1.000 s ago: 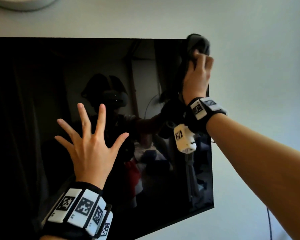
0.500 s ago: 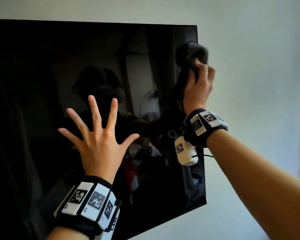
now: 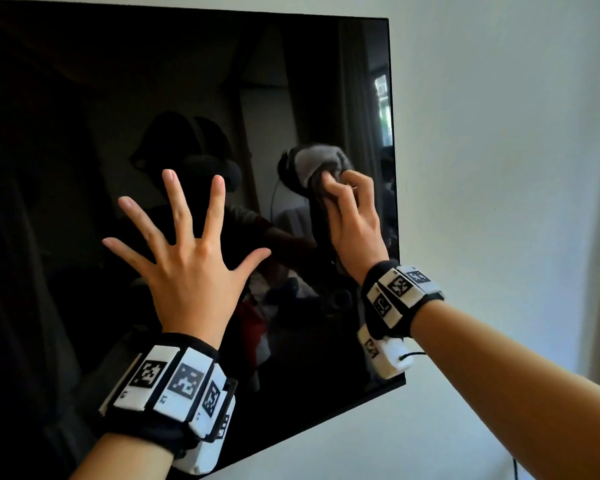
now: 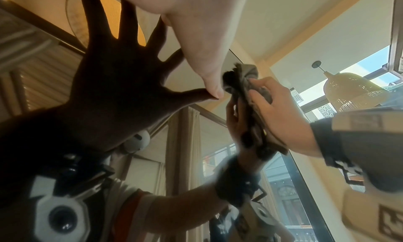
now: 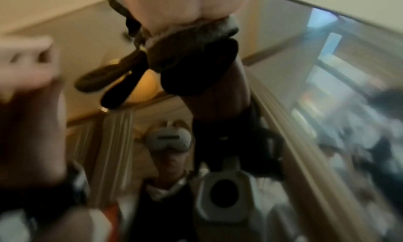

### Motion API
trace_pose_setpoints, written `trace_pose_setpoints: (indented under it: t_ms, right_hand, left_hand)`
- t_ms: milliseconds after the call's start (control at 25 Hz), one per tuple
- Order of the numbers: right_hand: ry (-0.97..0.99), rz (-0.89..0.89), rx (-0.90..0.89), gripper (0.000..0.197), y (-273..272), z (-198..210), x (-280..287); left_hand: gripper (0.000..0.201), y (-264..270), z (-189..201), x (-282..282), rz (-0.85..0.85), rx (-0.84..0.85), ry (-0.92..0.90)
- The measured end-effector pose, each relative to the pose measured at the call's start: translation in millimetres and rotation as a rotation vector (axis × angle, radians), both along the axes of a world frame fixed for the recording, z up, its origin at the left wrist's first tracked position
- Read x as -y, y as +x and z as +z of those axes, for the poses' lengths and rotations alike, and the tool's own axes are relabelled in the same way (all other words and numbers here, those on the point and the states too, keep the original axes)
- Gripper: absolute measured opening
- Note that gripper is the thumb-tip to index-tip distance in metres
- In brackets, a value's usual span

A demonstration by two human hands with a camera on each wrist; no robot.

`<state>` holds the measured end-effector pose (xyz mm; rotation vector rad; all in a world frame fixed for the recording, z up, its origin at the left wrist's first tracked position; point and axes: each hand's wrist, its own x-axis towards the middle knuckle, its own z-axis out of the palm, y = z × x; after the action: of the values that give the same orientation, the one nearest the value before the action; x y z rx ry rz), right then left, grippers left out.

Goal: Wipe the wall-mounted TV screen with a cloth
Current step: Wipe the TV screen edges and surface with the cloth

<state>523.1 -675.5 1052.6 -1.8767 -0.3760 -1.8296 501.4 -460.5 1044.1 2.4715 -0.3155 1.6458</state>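
The black wall-mounted TV screen (image 3: pixel 84 133) fills the left and middle of the head view and mirrors the room. My right hand (image 3: pixel 352 216) grips a bunched grey cloth (image 3: pixel 321 162) and holds it against the glass near the screen's right edge, about halfway up. In the left wrist view the cloth (image 4: pixel 246 75) sticks out above the right hand (image 4: pixel 277 111). The right wrist view is blurred, with the cloth (image 5: pixel 174 56) under the palm. My left hand (image 3: pixel 187 258) is spread flat on the screen with its fingers wide apart, left of the cloth.
A pale bare wall (image 3: pixel 499 168) runs to the right of and below the TV. The screen's right edge (image 3: pixel 394 202) and bottom edge (image 3: pixel 326 420) are close to my right wrist. A thin dark cable (image 3: pixel 515 469) hangs at the lower right.
My right hand has carried the cloth down from the screen's top right corner to about mid height along the right edge. The left hand stays spread on the glass.
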Motion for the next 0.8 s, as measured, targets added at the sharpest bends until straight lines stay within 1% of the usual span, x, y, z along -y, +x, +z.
trace_pose_setpoints:
  t_ms: [40, 80, 120, 160, 200, 280, 320, 360, 440, 480, 520, 600, 640, 680, 760, 800]
  right_hand:
    - [-0.021, 0.012, -0.007, 0.026, -2, 0, 7]
    - [0.086, 0.018, 0.032, 0.025, 0, 7, 17]
    - [0.252, 0.029, 0.088, 0.023, 1, 13, 23]
    - [0.352, 0.025, 0.126, 0.022, 1, 14, 22]
    - [0.341, 0.006, 0.119, 0.022, 0, 10, 14]
    - [0.085, 0.009, 0.005, 0.024, -2, -15, -8]
    - [0.006, 0.03, -0.031, 0.025, -3, -23, -10]
    - [0.039, 0.045, -0.028, 0.025, -3, -19, -1]
    - [0.347, 0.046, 0.07, 0.023, 0, -5, 10]
    - [0.442, 0.037, 0.107, 0.023, 0, -3, 8]
    - [0.435, 0.019, 0.111, 0.022, 0, -7, 0]
    - [0.214, -0.002, 0.035, 0.023, -1, -25, -19]
    - [0.127, 0.012, 0.012, 0.024, -2, -26, -17]
    - [0.145, 0.019, 0.018, 0.023, 0, -18, -5]
    - [0.414, 0.011, 0.104, 0.022, 2, 1, 14]
    - [0.478, -0.002, 0.132, 0.022, 2, 3, 13]
  left_hand:
    - [0.101, 0, 0, 0, 0.0, -0.001, 0.0]
    - [0.101, 0, 0, 1, 0.0, 0.0, 0.0]
    - [0.101, 0, 0, 1, -0.002, 0.0, 0.0]
    - [0.102, -1, 0, 1, -0.003, -0.002, 0.0]
    - [0.102, -1, 0, 1, -0.001, -0.004, 0.001]
    - [0.101, 0, 0, 1, 0.005, -0.011, 0.002]
    - [0.101, 0, 0, 1, 0.004, -0.011, 0.001]
    - [0.101, 0, -1, 1, 0.002, -0.009, 0.001]
    - [0.101, 1, 0, 1, 0.0, -0.002, 0.001]
    - [0.101, 1, 0, 0, -0.002, -0.002, 0.001]
    - [0.101, 1, 0, 0, -0.002, -0.002, 0.002]
    - [0.101, 1, -1, 0, -0.001, -0.003, 0.003]
    - [0.101, 1, -1, 1, 0.0, -0.002, 0.005]
    - [0.1, 1, -2, 1, 0.001, -0.001, 0.008]
    - [0.1, 0, -1, 0, -0.003, -0.004, 0.008]
    - [0.1, 0, -1, -1, -0.005, -0.007, 0.005]
